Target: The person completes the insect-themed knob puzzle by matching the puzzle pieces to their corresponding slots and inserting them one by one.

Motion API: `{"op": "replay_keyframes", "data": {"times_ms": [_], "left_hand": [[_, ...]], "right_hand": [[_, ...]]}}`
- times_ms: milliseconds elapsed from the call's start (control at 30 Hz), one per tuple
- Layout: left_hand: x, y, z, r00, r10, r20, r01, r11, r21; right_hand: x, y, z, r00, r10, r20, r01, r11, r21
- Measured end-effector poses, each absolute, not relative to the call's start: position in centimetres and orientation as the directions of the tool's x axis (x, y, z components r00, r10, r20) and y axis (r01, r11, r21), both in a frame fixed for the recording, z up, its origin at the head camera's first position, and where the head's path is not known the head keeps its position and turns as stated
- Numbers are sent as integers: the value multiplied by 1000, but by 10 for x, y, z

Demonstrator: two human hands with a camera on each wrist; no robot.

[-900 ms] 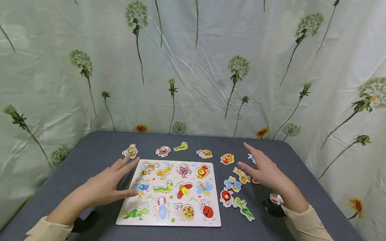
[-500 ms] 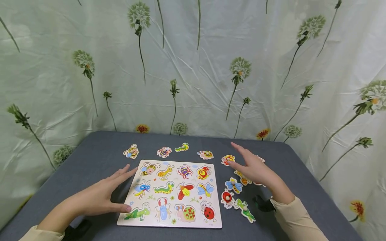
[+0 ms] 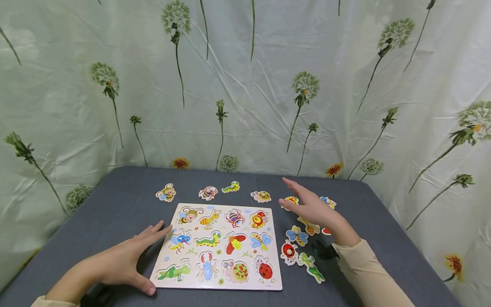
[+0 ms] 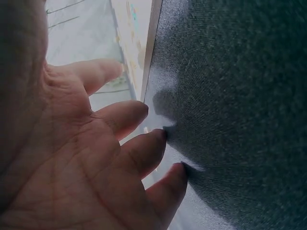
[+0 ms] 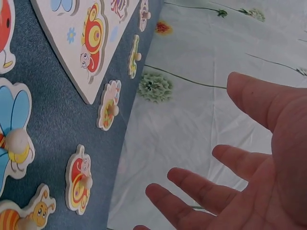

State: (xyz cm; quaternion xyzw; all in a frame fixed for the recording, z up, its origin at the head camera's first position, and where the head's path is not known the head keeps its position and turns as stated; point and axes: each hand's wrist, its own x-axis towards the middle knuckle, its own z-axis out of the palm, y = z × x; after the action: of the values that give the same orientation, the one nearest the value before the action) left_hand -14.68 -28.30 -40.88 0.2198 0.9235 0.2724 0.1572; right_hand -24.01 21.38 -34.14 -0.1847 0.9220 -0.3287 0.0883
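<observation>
Small print [image 3: 269,286] marks the near right corner of a pale puzzle board [image 3: 245,226], too tiny to read, as a person works at a dark counter [image 3: 126,200]. The board lies flat at the near middle of the counter, its twelve recesses in three rows, each showing a coloured picture. The near row shows, from left, a printed grasshopper [image 3: 174,271], a printed beetle [image 3: 207,267], a printed snail [image 3: 238,271] and a printed ladybird [image 3: 264,269].

The left hand [image 3: 119,258] is beside the board's left edge, fingers spread apart, its thumb at the near left corner; whether it touches cannot be told. The right hand [image 3: 318,209] hovers over the loose pieces at right, fingers apart and thumb stretched out, partly hiding the butterfly piece [image 5: 79,184].

Loose knobbed pieces lie beyond and right of the board. Along the far side are the bee piece [image 3: 166,193], the spider piece [image 3: 208,193], the caterpillar piece [image 3: 231,187] and the snail piece [image 3: 261,196]. At right, the dragonfly piece [image 3: 297,235] lies just beyond the ladybird piece [image 3: 289,252], with the grasshopper piece [image 3: 311,268] nearest the person. Behind the counter hangs a pale curtain [image 3: 245,106] patterned with dandelions.
</observation>
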Motion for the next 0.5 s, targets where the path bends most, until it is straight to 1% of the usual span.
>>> {"op": "replay_keyframes", "data": {"times_ms": [233,500], "left_hand": [[-147,-293,-413,-873,451,-183,290,785,548],[-151,-290,-419,-867,446,-224,265,791,551]], "right_hand": [[-254,200,-348,-904,-423,-71,-259,670,-696],[-268,188,-351,-886,-455,-87,-248,624,-741]]}}
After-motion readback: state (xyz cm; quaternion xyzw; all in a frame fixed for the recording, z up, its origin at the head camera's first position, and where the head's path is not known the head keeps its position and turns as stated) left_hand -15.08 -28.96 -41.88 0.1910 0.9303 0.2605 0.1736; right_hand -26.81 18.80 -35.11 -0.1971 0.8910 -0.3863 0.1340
